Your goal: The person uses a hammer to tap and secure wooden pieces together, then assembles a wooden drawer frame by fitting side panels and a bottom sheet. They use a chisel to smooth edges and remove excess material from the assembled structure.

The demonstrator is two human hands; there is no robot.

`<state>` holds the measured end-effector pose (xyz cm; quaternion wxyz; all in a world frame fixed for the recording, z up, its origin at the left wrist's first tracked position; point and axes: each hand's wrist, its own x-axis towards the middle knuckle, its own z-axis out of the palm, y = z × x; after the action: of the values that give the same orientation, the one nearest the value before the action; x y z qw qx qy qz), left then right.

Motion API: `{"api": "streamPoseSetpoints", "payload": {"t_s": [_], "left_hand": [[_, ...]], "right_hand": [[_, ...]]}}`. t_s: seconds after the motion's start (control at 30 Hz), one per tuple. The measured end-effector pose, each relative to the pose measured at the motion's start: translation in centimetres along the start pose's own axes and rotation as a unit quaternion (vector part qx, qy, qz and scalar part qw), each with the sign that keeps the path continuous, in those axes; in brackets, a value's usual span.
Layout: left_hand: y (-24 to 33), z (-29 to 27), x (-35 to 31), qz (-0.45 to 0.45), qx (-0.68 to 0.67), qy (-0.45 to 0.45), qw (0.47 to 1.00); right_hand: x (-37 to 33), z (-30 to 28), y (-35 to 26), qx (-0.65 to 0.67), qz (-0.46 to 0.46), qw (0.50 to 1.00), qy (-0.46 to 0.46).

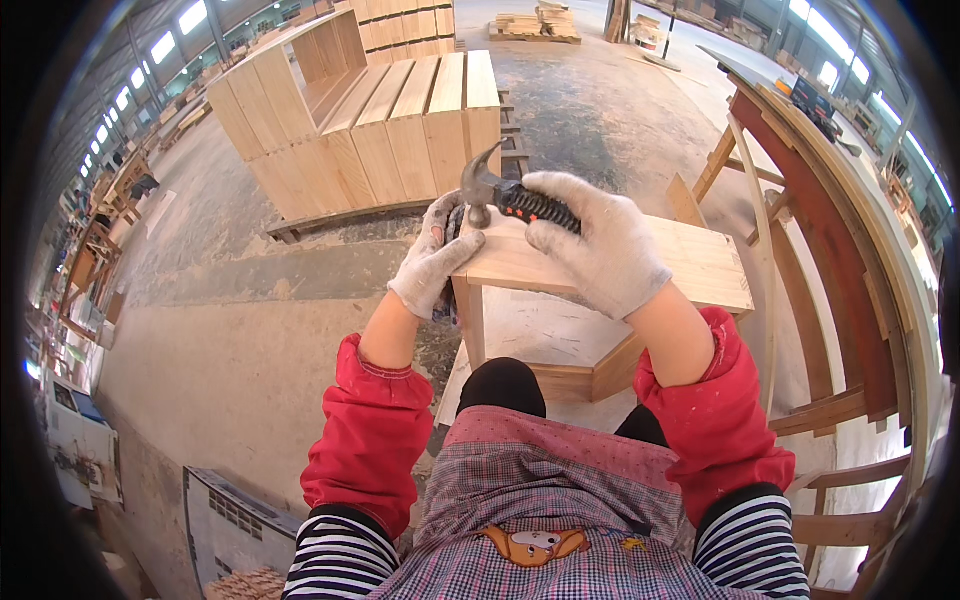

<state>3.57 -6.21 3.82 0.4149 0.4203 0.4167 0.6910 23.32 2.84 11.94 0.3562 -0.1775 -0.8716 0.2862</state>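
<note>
My right hand (605, 240), in a pale work glove, is closed round the black grip of a claw hammer (508, 200). The hammer's dark metal head is above the left end of a light wooden box frame (610, 262), its round face close to the wood; I cannot tell whether they touch. My left hand (432, 257), also gloved, is closed on that end of the frame, its thumb on the top board beside the hammer head. A dark patterned cloth (452, 218) shows by the left fingers, partly hidden.
Several wooden drawer-like boxes (400, 125) are stacked on a pallet ahead on the left. A long workbench (830, 160) with wooden legs runs along the right. Lumber stacks (537, 22) lie farther back. A grey metal cabinet (235, 535) lies at the lower left.
</note>
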Motion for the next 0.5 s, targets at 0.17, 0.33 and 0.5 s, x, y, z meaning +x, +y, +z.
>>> {"api": "streamPoseSetpoints", "payload": {"t_s": [0.17, 0.33, 0.5], "left_hand": [[0.0, -0.4, 0.0, 0.008, 0.018, 0.002, 1.0], [0.0, -0.3, -0.1, -0.003, 0.035, 0.016, 0.999], [0.3, -0.3, -0.5, -0.012, -0.004, 0.0, 1.0]], "right_hand": [[0.5, -0.1, -2.1, 0.034, 0.016, 0.997, 0.069], [1.4, -0.8, -1.0, -0.069, 0.012, 0.997, -0.019], [0.0, 0.5, -0.4, 0.022, -0.036, 0.998, 0.048]]}}
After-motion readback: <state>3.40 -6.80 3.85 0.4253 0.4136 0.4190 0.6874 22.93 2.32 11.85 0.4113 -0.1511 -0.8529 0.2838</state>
